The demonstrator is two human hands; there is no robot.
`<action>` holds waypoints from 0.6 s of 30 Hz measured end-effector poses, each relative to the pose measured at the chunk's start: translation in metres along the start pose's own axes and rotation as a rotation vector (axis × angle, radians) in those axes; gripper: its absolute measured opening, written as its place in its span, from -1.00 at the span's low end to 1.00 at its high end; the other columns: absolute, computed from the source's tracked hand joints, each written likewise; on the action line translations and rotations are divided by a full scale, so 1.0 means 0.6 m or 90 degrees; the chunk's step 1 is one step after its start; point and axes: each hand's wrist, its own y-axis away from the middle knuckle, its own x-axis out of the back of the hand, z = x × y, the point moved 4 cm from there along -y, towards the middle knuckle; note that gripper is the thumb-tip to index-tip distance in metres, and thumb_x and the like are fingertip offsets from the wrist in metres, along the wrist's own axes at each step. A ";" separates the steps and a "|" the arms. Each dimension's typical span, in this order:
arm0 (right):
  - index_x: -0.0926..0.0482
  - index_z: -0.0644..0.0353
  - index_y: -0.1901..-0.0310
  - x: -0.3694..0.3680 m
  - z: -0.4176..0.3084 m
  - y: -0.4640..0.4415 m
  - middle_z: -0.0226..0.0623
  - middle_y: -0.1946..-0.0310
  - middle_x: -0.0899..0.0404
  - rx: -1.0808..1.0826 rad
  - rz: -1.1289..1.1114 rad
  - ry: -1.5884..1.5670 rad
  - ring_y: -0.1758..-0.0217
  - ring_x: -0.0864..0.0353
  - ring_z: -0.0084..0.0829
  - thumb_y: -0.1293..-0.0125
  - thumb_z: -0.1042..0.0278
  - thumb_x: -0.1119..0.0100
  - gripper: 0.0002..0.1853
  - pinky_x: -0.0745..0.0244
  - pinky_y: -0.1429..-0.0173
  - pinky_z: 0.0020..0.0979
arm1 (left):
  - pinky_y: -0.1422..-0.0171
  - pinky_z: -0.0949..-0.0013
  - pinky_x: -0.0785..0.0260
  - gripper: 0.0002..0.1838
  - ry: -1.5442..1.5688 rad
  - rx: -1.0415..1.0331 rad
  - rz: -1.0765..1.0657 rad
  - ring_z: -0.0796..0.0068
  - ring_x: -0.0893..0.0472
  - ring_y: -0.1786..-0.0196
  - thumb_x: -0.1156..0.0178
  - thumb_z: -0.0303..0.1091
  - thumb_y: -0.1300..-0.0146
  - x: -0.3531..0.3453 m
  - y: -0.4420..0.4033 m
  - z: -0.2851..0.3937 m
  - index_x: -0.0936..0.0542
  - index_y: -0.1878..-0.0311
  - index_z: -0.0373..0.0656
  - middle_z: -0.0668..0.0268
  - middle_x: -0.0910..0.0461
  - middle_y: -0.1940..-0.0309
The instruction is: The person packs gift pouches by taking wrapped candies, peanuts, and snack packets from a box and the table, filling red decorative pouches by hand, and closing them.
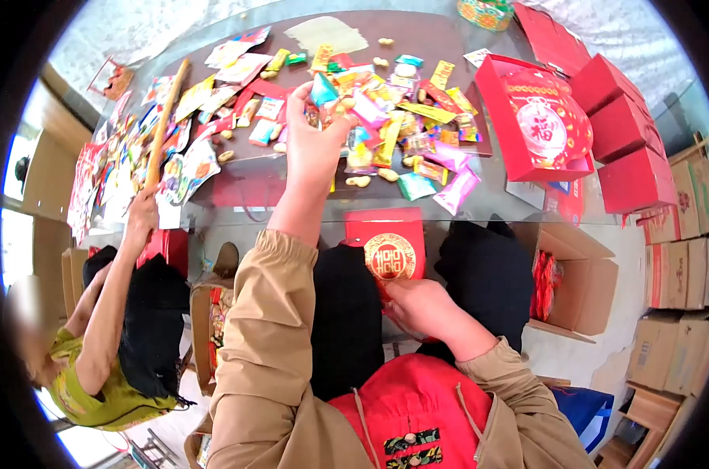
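A glass-topped table [491, 202] stands before me. My right hand [423, 305] pinches a red gift box [354, 227]; rightward, a carton [589, 285] holds red bundles [547, 285]. My left hand [315, 137] curves over sweets [389, 141], fingers parted, grip unclear. Beyond, rightward, an open box [493, 109] holds red packages [569, 129].

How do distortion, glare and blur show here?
Head view: fisheye distortion, the table bowed along its far side, corners black; head view: patches near the left edge washed out; head view: a blurred patch over the co-worker, left hand and right hand fairly sharp.
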 end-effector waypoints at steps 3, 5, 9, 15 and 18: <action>-0.49 0.19 0.26 -0.001 0.004 0.001 -0.14 0.37 -0.60 0.031 0.013 -0.014 0.25 -0.64 -0.01 -0.17 0.41 -0.19 -0.86 -0.55 0.21 -0.05 | -0.47 0.04 -0.20 -0.26 -0.411 -0.164 0.023 -0.01 -0.29 -0.43 -0.46 -0.36 -0.07 -0.029 -0.008 -0.014 -0.40 -0.34 -0.17 -0.04 -0.32 -0.34; -0.49 0.19 0.25 0.005 0.000 0.002 -0.16 0.36 -0.60 0.045 0.020 -0.017 0.25 -0.64 -0.04 -0.15 0.43 -0.19 -0.85 -0.55 0.21 -0.08 | -0.53 -0.06 -0.09 -0.19 -0.525 -0.225 -0.010 -0.16 -0.19 -0.49 -0.50 -0.18 -0.07 -0.043 0.002 -0.032 -0.39 -0.40 -0.12 -0.09 -0.25 -0.42; -0.49 0.20 0.25 0.004 0.001 0.005 -0.16 0.39 -0.59 0.044 0.029 -0.032 0.26 -0.64 -0.06 -0.14 0.44 -0.19 -0.85 -0.55 0.22 -0.09 | -0.52 -0.34 0.03 -0.07 -0.727 -0.298 -0.125 -0.24 -0.10 -0.54 -0.50 0.15 0.03 -0.076 0.053 -0.024 -0.41 -0.43 0.08 0.01 -0.20 -0.49; -0.49 0.20 0.25 0.005 -0.002 0.009 -0.15 0.42 -0.58 0.049 0.045 -0.036 0.29 -0.64 -0.05 -0.11 0.46 -0.19 -0.84 -0.54 0.24 -0.09 | -0.53 -0.32 0.04 -0.07 -0.796 -0.293 -0.208 -0.19 -0.13 -0.55 -0.46 0.19 0.00 -0.095 0.076 -0.045 -0.38 -0.47 0.18 0.04 -0.18 -0.52; -0.49 0.19 0.27 0.001 0.001 0.010 -0.14 0.44 -0.57 0.040 0.030 -0.036 0.31 -0.63 -0.03 -0.10 0.45 -0.20 -0.85 -0.53 0.24 -0.08 | -0.55 -0.31 0.06 -0.09 -0.813 -0.275 -0.191 -0.19 -0.11 -0.56 -0.44 0.18 -0.04 -0.085 0.069 -0.054 -0.37 -0.48 0.19 0.05 -0.18 -0.53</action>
